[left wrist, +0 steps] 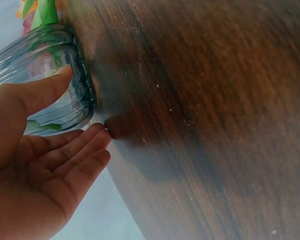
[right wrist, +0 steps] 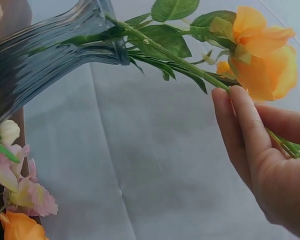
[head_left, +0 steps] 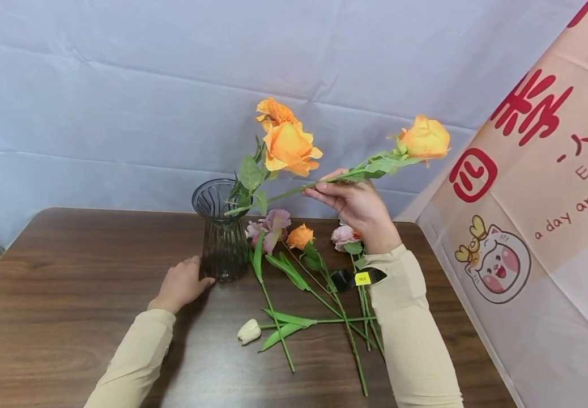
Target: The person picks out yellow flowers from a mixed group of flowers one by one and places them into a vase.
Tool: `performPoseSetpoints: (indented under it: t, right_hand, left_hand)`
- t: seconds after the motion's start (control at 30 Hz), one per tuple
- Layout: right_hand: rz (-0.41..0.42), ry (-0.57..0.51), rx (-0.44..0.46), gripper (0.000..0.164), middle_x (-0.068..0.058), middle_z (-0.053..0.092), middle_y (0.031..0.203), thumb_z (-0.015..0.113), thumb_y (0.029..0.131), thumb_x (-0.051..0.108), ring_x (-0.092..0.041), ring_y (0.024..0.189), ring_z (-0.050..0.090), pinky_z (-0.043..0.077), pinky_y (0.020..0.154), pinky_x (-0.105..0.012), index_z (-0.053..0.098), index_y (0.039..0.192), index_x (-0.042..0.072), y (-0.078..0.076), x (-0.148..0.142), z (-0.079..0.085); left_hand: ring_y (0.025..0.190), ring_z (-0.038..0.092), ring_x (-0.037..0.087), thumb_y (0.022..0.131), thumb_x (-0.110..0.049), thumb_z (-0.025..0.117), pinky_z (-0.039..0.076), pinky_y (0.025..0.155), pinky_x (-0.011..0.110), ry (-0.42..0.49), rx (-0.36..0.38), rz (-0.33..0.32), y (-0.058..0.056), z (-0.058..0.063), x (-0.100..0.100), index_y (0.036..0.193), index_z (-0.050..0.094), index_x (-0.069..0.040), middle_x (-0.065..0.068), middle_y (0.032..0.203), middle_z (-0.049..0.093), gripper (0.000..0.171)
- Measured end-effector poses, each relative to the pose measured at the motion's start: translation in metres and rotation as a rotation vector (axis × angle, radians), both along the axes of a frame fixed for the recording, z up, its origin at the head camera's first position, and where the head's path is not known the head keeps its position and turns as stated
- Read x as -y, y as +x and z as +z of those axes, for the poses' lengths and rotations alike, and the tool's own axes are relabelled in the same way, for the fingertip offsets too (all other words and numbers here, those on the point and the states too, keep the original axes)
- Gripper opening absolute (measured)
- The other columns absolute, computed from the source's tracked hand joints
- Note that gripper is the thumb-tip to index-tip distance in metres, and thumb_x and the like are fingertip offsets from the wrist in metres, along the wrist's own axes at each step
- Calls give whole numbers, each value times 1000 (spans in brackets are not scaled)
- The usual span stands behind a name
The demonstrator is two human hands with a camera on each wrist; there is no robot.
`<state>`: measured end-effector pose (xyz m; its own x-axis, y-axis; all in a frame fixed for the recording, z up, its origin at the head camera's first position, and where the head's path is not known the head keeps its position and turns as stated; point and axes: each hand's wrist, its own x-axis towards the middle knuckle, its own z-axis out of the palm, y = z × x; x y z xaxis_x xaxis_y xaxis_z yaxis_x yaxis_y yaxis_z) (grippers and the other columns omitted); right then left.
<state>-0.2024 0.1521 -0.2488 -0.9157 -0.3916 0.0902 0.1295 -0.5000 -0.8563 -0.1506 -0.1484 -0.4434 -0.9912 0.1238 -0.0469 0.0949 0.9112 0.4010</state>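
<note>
My right hand (head_left: 357, 201) pinches the green stem of an orange-yellow rose (head_left: 424, 139) between thumb and fingers. That stem slants down to the left, its lower end at the mouth of a grey ribbed glass vase (head_left: 225, 249). In the right wrist view the stem (right wrist: 165, 50) overlaps the vase's rim. Two orange flowers (head_left: 291, 147) with leaves stand in the vase and lean right. My left hand (head_left: 182, 286) rests at the left of the vase's base. In the left wrist view its thumb overlaps the glass (left wrist: 65, 95), the fingers extended beside the foot.
Right of the vase, on the brown wooden table (head_left: 95, 272), lie a white tulip (head_left: 249, 332), a purple-pink flower (head_left: 273, 226), a small orange rose (head_left: 301, 237) and a pink bloom (head_left: 345, 237), stems crossing. A pale cloth backdrop (head_left: 146, 124) hangs behind; a printed banner (head_left: 544, 226) is at right.
</note>
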Motion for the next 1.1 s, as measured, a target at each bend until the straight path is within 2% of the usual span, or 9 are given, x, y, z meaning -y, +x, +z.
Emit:
performPoseSetpoints:
  t: [0.2,0.43,0.7,0.73,0.8,0.93,0.97,1.1]
  right_hand:
    - [0,71,-72,36,-19,64,76,39,84,-25,-32,82,66,48,86,-38,67,76,-5,1,6,2]
    - [-3,149,-100,28,-17,64,73,45,84,-22,-31,79,66,49,84,-40,64,75,-5,2,12,4]
    - [-51,369,-164,14,-16,65,73,52,84,-15,-28,73,66,52,77,-46,60,79,-4,0,18,5]
    - [-56,392,-168,13,-16,65,73,52,85,-14,-28,73,66,52,77,-46,59,79,-5,-1,19,6]
    - [-59,430,-178,11,-16,65,73,52,85,-14,-29,73,66,51,78,-47,57,81,-5,-1,21,7]
    - [-55,476,-198,10,-15,64,73,51,86,-14,-29,72,66,51,77,-48,54,84,-4,-2,23,8]
    - [-53,481,-198,10,-15,64,73,50,86,-14,-29,71,66,51,77,-48,54,84,-5,-2,24,8]
    - [-55,504,-196,7,-15,64,74,50,86,-13,-28,70,66,53,75,-45,54,87,-8,-2,27,9]
  left_hand:
    - [93,55,46,83,-24,68,45,80,55,7,-2,3,1,0,0,115,47,18,33,103,57,57]
    - [95,54,47,83,-24,67,44,82,55,0,7,-1,2,0,0,117,46,19,34,107,55,59]
    - [92,55,47,83,-24,67,45,80,55,7,-5,-7,1,1,0,114,48,18,33,102,57,55]
    - [91,56,46,83,-28,67,45,78,55,9,-26,-11,-1,-5,1,113,49,17,32,101,58,57]
    - [90,56,45,83,-28,67,46,77,54,7,-28,-10,-1,-5,1,112,49,16,31,99,58,56]
    - [88,57,44,82,-27,68,47,76,53,7,-44,-4,0,-4,1,111,50,15,30,98,59,55]
    - [89,57,45,82,-23,69,47,77,54,6,-26,1,2,2,-1,111,50,16,31,98,59,53]
    - [90,56,46,82,-24,69,46,77,54,-1,-30,0,2,1,-1,112,49,16,31,99,58,54]
